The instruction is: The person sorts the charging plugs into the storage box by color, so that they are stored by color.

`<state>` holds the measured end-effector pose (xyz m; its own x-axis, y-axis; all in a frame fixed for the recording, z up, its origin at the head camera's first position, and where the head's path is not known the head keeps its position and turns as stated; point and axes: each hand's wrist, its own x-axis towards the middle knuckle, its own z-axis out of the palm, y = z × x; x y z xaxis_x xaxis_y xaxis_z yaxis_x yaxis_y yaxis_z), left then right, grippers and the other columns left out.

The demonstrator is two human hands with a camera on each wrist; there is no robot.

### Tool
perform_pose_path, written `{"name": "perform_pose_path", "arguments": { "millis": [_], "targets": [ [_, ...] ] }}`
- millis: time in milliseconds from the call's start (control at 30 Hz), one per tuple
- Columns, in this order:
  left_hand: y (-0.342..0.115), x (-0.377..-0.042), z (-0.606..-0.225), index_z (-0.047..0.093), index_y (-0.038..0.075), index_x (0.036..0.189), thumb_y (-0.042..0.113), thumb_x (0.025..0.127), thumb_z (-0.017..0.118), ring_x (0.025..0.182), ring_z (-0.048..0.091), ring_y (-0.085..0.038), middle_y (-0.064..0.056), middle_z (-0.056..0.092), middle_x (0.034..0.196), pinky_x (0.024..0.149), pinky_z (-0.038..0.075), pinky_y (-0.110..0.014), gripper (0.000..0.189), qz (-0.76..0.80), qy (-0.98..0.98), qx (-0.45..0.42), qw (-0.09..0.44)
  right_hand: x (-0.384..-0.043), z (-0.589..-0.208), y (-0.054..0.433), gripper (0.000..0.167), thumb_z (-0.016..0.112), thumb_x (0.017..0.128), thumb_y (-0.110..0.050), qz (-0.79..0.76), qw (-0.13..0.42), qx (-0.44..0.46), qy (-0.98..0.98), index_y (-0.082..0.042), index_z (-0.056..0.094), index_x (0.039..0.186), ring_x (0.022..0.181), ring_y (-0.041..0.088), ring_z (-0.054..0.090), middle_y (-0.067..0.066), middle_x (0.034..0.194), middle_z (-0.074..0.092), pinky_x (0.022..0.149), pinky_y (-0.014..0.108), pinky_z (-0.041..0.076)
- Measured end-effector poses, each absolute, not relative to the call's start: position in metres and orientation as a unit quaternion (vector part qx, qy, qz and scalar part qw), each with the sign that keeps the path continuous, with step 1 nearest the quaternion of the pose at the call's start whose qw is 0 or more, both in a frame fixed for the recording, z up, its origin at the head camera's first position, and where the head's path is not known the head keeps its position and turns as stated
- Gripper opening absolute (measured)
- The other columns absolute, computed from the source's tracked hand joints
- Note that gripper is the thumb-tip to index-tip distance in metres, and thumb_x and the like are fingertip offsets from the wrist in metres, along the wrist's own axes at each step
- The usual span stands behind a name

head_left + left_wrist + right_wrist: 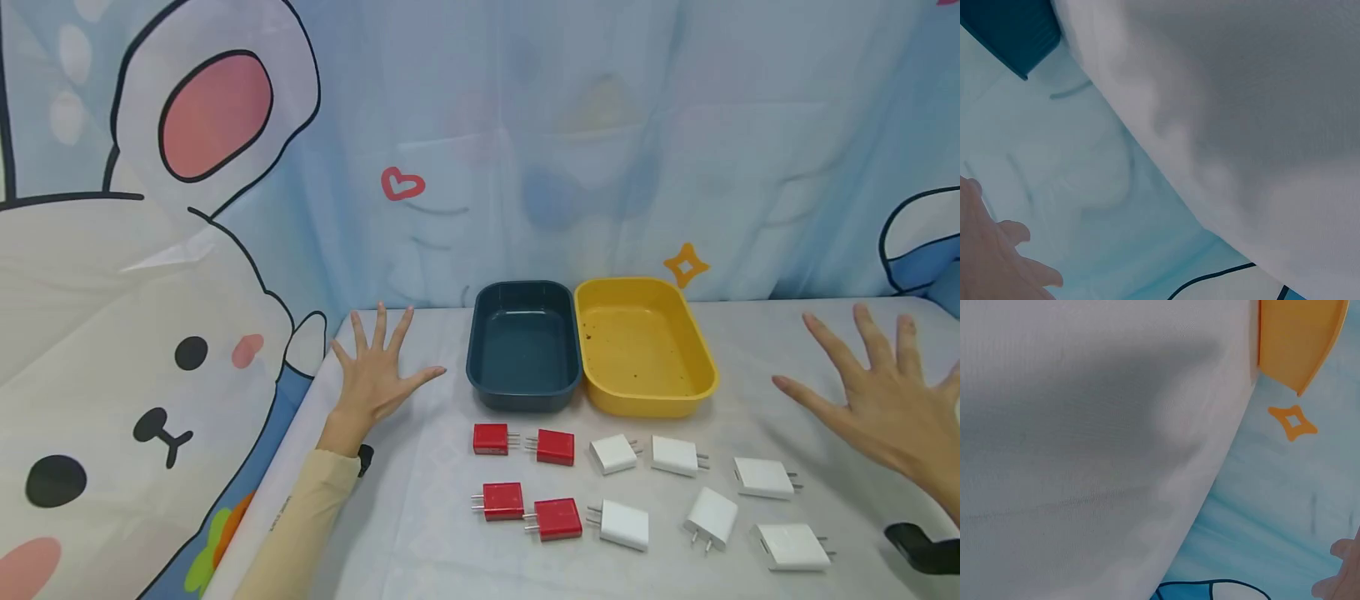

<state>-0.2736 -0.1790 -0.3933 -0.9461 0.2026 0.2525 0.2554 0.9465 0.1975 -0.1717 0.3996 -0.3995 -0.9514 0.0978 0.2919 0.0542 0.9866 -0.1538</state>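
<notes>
My left hand (372,372) is spread wide over the left part of the table, fingers straight, holding nothing. On the far right, my right hand (892,392) is likewise splayed and holds nothing. Between them stand a dark blue bin (525,387) and a yellow bin (647,404), side by side. In front of the blue bin lie several red plug chargers (491,439), their metal prongs showing. Several white plug chargers (675,456) lie to the right of these, at varied angles. In the wrist views only parts of the left hand (997,256) and right hand (1341,575) show.
A white cloth covers the table (427,533). Behind it hangs a pale blue curtain (585,167) with cartoon prints, which also runs down the left side. The two bins stand near the table's back edge.
</notes>
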Motion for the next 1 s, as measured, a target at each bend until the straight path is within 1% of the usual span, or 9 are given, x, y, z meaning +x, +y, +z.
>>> {"name": "perform_pose_path", "arguments": {
  "millis": [133,333,467,600,700,767,833,900,1000],
  "targets": [
    [-0.177,-0.273,-0.394,0.010,0.030,0.170,0.076,0.088,0.059,0.154,-0.015,-0.054,-0.017,-0.002,0.175,0.109,-0.005,-0.086,0.106,-0.114,-0.980,-0.118,0.110,-0.170,-0.399,0.398,0.109,0.041,0.091,-0.085,0.073,0.149,-0.036,-0.985,-0.019,0.001,0.168,0.148,0.050,-0.033,0.022,0.168,-0.025,0.106,0.081,-0.020],
    [-0.177,-0.273,-0.396,0.012,0.029,0.170,0.075,0.088,0.059,0.155,-0.014,-0.054,-0.016,-0.004,0.175,0.109,-0.004,-0.086,0.105,-0.115,-0.980,-0.117,0.108,-0.170,-0.397,0.397,0.112,0.040,0.090,-0.088,0.067,0.148,-0.038,-0.986,-0.019,0.001,0.168,0.149,0.049,-0.033,0.022,0.168,-0.025,0.107,0.081,-0.019],
    [-0.177,-0.272,-0.396,0.012,0.028,0.170,0.072,0.090,0.059,0.155,-0.013,-0.053,-0.017,-0.003,0.175,0.110,-0.004,-0.086,0.102,-0.126,-0.980,-0.118,0.101,-0.169,-0.396,0.395,0.112,0.044,0.090,-0.086,0.067,0.146,-0.036,-0.986,-0.019,0.000,0.168,0.148,0.050,-0.033,0.023,0.168,-0.024,0.107,0.081,-0.020],
    [-0.172,-0.271,-0.395,0.010,0.029,0.170,0.068,0.095,0.057,0.157,-0.010,-0.049,-0.016,0.000,0.175,0.112,-0.002,-0.085,0.097,-0.179,-0.972,-0.134,0.075,-0.167,-0.393,0.387,0.113,0.046,0.090,-0.086,0.069,0.145,-0.031,-0.987,-0.021,-0.002,0.168,0.148,0.054,-0.029,0.026,0.168,-0.020,0.106,0.084,-0.017],
    [-0.164,-0.272,-0.395,0.007,0.032,0.170,0.069,0.097,0.054,0.159,-0.006,-0.043,-0.011,0.001,0.176,0.116,0.002,-0.081,0.095,-0.238,-0.958,-0.153,0.047,-0.165,-0.388,0.373,0.113,0.048,0.089,-0.086,0.077,0.150,-0.016,-0.985,-0.022,-0.002,0.169,0.150,0.055,-0.024,0.028,0.169,-0.015,0.106,0.085,-0.014],
    [-0.156,-0.273,-0.395,0.007,0.033,0.170,0.069,0.097,0.055,0.161,0.000,-0.038,-0.006,0.004,0.176,0.119,0.007,-0.077,0.095,-0.284,-0.944,-0.167,0.030,-0.163,-0.384,0.362,0.113,0.052,0.089,-0.084,0.090,0.164,0.003,-0.982,-0.023,0.000,0.169,0.152,0.054,-0.021,0.028,0.170,-0.011,0.108,0.084,-0.013],
    [-0.148,-0.274,-0.395,0.007,0.034,0.169,0.068,0.096,0.059,0.161,0.008,-0.034,-0.002,0.008,0.176,0.121,0.013,-0.073,0.097,-0.338,-0.924,-0.178,0.009,-0.161,-0.379,0.350,0.112,0.058,0.089,-0.080,0.107,0.183,0.031,-0.977,-0.025,0.003,0.169,0.153,0.053,-0.018,0.027,0.171,-0.007,0.110,0.082,-0.013],
    [-0.139,-0.275,-0.397,0.007,0.031,0.170,0.064,0.095,0.065,0.160,0.017,-0.032,-0.002,0.011,0.176,0.122,0.021,-0.068,0.101,-0.391,-0.901,-0.189,-0.012,-0.161,-0.373,0.338,0.112,0.066,0.088,-0.075,0.125,0.205,0.066,-0.968,-0.026,0.007,0.170,0.155,0.052,-0.013,0.026,0.172,-0.003,0.112,0.080,-0.011],
    [-0.125,-0.275,-0.401,0.004,0.024,0.170,0.053,0.091,0.077,0.157,0.026,-0.035,-0.006,0.013,0.175,0.121,0.031,-0.061,0.111,-0.452,-0.870,-0.192,-0.046,-0.160,-0.363,0.322,0.113,0.082,0.084,-0.057,0.156,0.235,0.129,-0.951,-0.026,0.016,0.169,0.157,0.051,-0.004,0.025,0.172,0.007,0.116,0.079,-0.006]
  ]
}}
